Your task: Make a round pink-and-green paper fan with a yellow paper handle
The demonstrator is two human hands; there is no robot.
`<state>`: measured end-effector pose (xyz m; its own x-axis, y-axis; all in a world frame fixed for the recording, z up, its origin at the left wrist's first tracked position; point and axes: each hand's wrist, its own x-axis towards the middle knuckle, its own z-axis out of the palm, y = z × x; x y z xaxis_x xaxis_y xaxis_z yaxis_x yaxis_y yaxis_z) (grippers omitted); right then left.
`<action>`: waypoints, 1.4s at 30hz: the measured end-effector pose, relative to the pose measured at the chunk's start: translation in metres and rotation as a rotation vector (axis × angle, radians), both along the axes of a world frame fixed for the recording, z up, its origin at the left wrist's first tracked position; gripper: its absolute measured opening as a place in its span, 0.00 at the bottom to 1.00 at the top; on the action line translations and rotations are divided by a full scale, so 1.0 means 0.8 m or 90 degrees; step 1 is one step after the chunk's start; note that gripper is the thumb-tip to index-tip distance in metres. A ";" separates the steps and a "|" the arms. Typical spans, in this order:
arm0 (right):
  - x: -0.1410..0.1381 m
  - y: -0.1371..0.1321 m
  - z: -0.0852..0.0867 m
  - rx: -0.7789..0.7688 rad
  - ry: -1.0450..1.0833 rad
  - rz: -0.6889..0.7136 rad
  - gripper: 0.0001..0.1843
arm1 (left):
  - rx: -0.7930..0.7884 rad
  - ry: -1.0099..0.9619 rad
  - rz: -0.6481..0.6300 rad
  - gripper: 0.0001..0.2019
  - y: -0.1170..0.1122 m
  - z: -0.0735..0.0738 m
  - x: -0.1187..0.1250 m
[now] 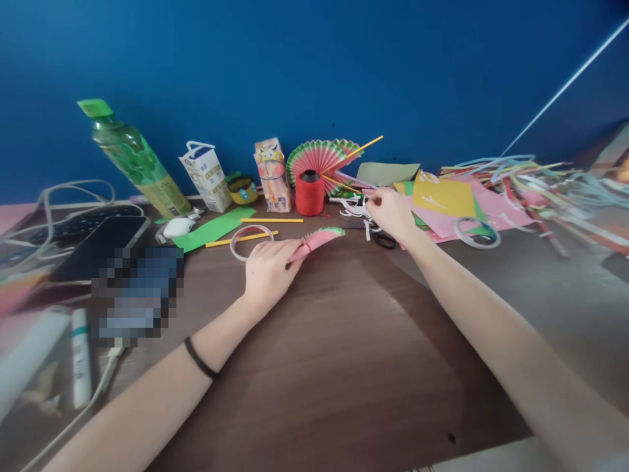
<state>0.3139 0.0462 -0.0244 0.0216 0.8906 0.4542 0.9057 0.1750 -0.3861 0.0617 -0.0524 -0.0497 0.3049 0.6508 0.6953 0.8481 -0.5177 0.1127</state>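
My left hand (269, 270) is closed on a folded paper fan (322, 242), pink with a green edge and a red thread tied round its middle. Farther right, my right hand (390, 211) reaches to a heap of white paper scraps (354, 208), its fingers pinched together. Whatever may be between those fingertips is too small to make out. Dark scissor handles (384, 240) lie just below this hand. A red spool of thread (310, 194) stands between the hands, with an opened pink and green fan (314, 160) behind it.
Along the blue wall stand a green bottle (140, 160), a white carton (209, 177) and a patterned box (273, 177). Tape rolls (477, 233), yellow sticks (272, 220) and coloured paper (442, 196) lie about. A phone (142, 292) with a cable is at left.
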 end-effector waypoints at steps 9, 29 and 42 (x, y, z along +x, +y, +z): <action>-0.045 -0.010 0.014 -0.025 0.099 0.262 0.16 | 0.060 0.073 -0.053 0.09 0.001 -0.004 0.002; -0.200 0.020 0.030 -0.228 -0.228 0.397 0.15 | 0.072 0.140 -0.111 0.11 0.001 0.000 -0.003; -0.062 -0.034 0.083 -0.295 0.122 0.564 0.09 | 0.121 0.078 0.013 0.12 0.001 0.001 -0.003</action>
<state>0.2644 0.0186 0.0419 -0.6951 0.7091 0.1188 0.4384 0.5490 -0.7116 0.0589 -0.0518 -0.0487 0.3827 0.5186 0.7646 0.8601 -0.5022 -0.0898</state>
